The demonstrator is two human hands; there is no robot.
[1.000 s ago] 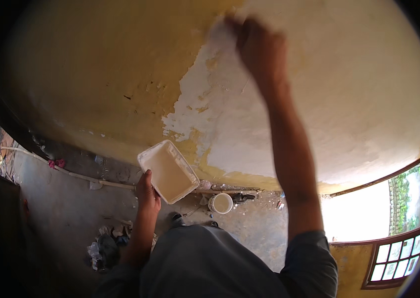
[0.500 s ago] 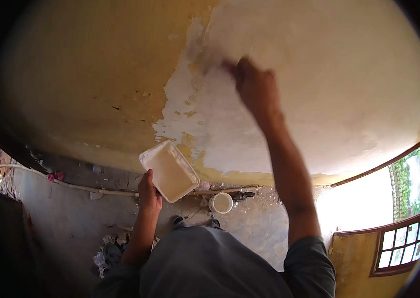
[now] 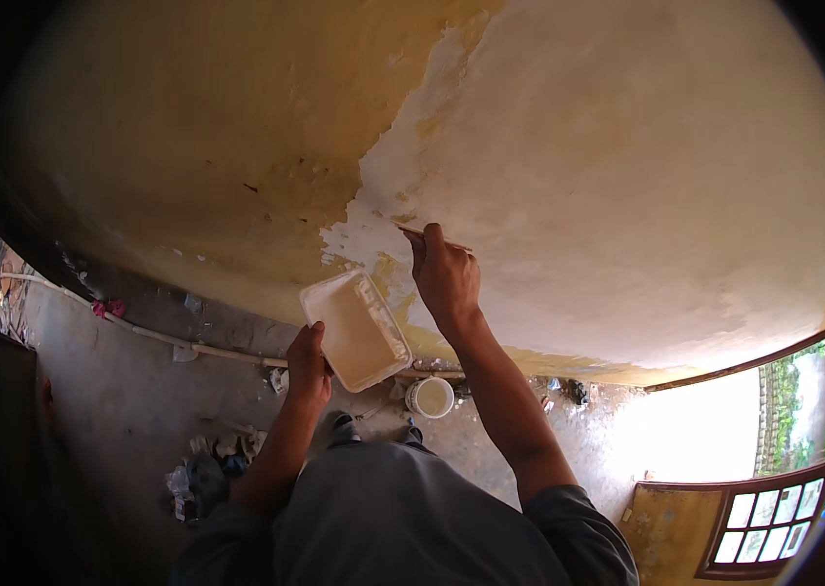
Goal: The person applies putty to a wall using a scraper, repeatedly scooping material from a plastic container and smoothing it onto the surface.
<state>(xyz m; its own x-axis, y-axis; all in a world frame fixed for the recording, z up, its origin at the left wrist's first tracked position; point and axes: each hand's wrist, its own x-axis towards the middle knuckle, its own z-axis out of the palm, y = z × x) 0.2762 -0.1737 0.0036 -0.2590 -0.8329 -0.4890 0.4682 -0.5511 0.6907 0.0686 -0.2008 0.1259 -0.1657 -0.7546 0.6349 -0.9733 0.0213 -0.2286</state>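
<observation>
My left hand (image 3: 309,363) grips a shallow white rectangular tub (image 3: 357,332) by its near left side, thumb over the rim. Pale paste coats the tub's inside and one edge. With its fingers closed, my right hand (image 3: 448,280) holds a thin putty knife (image 3: 416,230), seen nearly edge-on, against or very close to the wall. Whether the blade touches, I cannot tell. Behind it, a whitish skim coat (image 3: 608,186) covers the right part of the wall and ends in a ragged border. To the left stays bare yellow-brown paint (image 3: 227,127).
On the floor below stands a white bucket (image 3: 430,397). A long pale pole (image 3: 227,355) lies along the wall's foot. Crumpled bags and scraps (image 3: 203,479) are heaped at lower left. A bright doorway (image 3: 696,430) and a paned window (image 3: 769,518) are on the right.
My right hand has come down and a little left along the wall with the putty knife, closer to the tub. The tub has shifted slightly right in view, and the view itself has moved.
</observation>
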